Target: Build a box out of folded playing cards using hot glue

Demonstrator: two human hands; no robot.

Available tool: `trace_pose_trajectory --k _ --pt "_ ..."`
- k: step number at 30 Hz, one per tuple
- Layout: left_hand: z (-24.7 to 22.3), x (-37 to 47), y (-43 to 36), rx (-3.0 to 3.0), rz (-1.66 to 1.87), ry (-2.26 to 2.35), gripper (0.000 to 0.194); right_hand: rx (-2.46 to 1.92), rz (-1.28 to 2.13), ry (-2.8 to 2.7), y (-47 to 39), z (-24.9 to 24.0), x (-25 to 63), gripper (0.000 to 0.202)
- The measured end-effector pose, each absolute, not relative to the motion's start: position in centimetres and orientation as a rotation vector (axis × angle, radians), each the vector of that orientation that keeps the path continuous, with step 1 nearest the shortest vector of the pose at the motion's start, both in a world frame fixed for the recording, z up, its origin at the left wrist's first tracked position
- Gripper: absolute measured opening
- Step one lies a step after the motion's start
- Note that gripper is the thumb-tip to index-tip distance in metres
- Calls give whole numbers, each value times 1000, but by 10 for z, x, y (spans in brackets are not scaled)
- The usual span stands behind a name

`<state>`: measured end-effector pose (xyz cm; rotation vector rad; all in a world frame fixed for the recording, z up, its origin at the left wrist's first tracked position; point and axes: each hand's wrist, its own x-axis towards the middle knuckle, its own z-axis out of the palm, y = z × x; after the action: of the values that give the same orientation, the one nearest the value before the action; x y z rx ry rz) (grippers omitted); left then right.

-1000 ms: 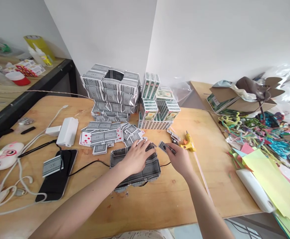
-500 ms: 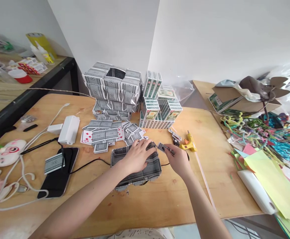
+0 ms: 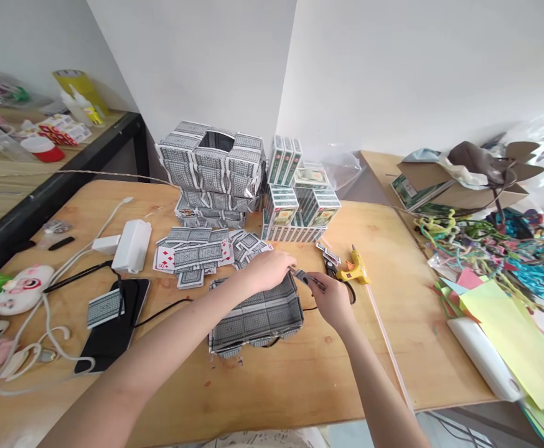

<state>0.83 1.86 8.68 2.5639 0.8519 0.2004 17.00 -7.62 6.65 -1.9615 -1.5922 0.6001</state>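
An open tray made of grey-backed playing cards (image 3: 257,317) lies on the wooden table in front of me. Over its far right corner, my left hand (image 3: 279,266) is closed, its fingertips at the end of a small folded card piece (image 3: 301,275). From the right, my right hand (image 3: 330,297) grips the other end of that piece. Behind the tray lies a pile of loose cards (image 3: 197,252), some face up. A yellow glue gun (image 3: 355,267) rests to the right of my right hand.
A larger card-built box (image 3: 211,165) and stacked green card boxes (image 3: 300,199) stand at the back. At left are a black phone (image 3: 113,330), cables and a white adapter (image 3: 132,246). Coloured paper (image 3: 510,336) and pipe cleaners (image 3: 463,239) lie at right.
My left hand has moved from over the tray's interior toward the far right corner and now meets the card piece. More of the tray's inside shows. My right hand has barely moved.
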Motion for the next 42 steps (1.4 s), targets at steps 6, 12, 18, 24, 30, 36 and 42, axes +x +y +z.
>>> trace_pose_trajectory --k 6,12,18,24,30,36,42 --pt "78 10 25 2492 256 834 29 -1962 544 -1605 -77 58 170 29" --pt "79 7 24 2469 296 855 28 -1984 477 -1665 -79 51 164 32" --pt "77 8 22 2473 269 856 28 -1979 425 -1697 -77 51 162 29" --pt "74 7 25 2396 319 887 28 -2008 453 -1701 -78 51 168 29" --pt "72 6 25 2364 346 896 28 -2008 482 -1666 -82 50 172 29" --pt "74 6 24 2339 336 917 28 -1986 467 -1674 -80 51 167 31" --pt "76 7 22 2357 305 929 30 -1997 455 -1702 -79 52 164 30"
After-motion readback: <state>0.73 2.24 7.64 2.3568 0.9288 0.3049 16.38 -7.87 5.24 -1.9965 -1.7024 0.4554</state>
